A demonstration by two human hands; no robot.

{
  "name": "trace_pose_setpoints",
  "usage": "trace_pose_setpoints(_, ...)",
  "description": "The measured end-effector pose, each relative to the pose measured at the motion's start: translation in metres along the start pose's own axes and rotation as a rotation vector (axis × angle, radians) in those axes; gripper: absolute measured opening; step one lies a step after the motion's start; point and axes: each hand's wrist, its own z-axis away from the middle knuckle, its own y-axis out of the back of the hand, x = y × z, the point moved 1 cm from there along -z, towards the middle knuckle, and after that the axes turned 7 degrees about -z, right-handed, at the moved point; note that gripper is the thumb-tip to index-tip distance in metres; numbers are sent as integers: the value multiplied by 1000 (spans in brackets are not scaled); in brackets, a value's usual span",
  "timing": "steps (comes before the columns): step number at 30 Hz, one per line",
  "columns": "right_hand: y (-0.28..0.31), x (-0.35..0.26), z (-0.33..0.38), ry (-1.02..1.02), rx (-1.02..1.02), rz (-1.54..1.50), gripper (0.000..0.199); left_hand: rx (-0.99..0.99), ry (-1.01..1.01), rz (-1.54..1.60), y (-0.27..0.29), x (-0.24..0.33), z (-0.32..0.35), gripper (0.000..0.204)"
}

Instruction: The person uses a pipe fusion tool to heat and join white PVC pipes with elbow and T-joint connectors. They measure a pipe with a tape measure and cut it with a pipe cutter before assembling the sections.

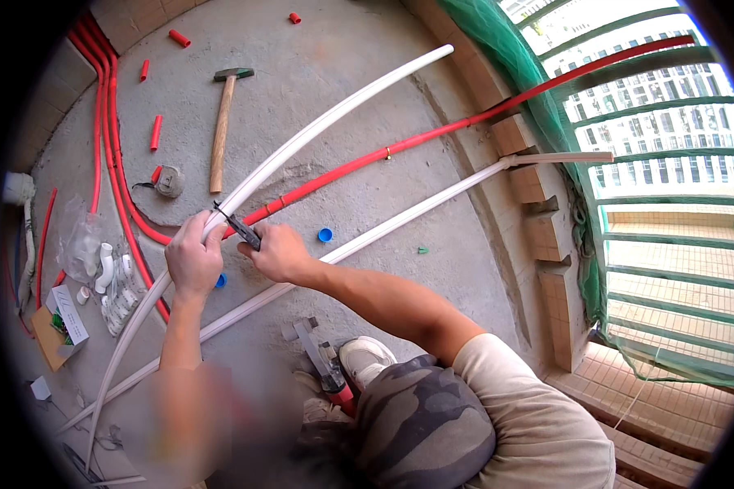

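Observation:
A long white plastic pipe rises at a slant across the middle, curving up to the far right. My left hand is closed around it, thumb toward the right. In my right hand is a pair of dark-handled pliers, gripped by the handles. Its jaws reach the white pipe just beyond my left fingers; whether they bite into it I cannot tell. Close by, a red pipe with small brass-coloured clips runs toward the window side. A second white pipe lies beneath my right forearm.
On the concrete floor are a hammer, a tape measure, short red pipe pieces and a blue cap. Bagged white fittings and an opened box lie left. A red-handled tool rests by my shoes. Green netting hangs right.

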Motion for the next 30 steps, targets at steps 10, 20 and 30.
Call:
trace_pose_setpoints(10,-4,7,31,41,-33,-6,54,58,-146,-25,32,25,23,30)
trace_pose_setpoints(20,117,92,127,125,145,456,44,-498,179,-213,38,-17,59,30)
trace_pose_setpoints(30,129,113,127,264,183,473,85,-526,328,-127,15,-37,86,28)
